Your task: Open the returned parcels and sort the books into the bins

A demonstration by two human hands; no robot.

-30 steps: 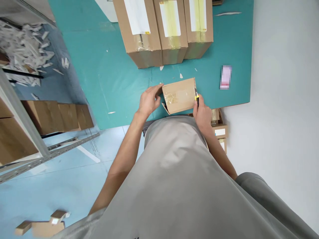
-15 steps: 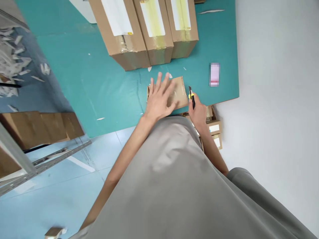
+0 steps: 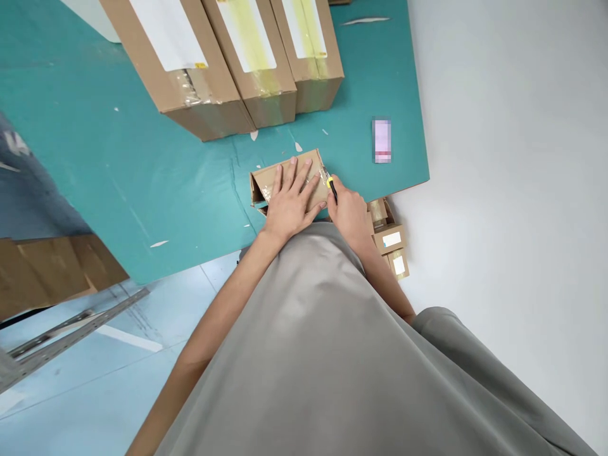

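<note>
A small cardboard box (image 3: 311,163) lies on the teal table (image 3: 190,190) near its front edge. My left hand (image 3: 291,201) presses flat on top of it with the fingers spread. The box's left end gapes, with a flap standing out. Wrapped round a black and yellow utility knife (image 3: 334,188), my right hand (image 3: 350,215) is at the right end of the box. The knife's tip meets the box's right edge, where clear tape shows.
Three taller taped cartons (image 3: 270,104) stand side by side behind the small box. A blurred pink item (image 3: 382,140) lies at the right. More boxes (image 3: 392,239) sit below the table's right edge. Brown cartons (image 3: 57,269) and a metal frame (image 3: 71,335) are at the lower left.
The knife in my right hand has come from beside the box to its right edge. My left hand now rests flatter on the box. The whole view has shifted, moving the table leftward in the picture.
</note>
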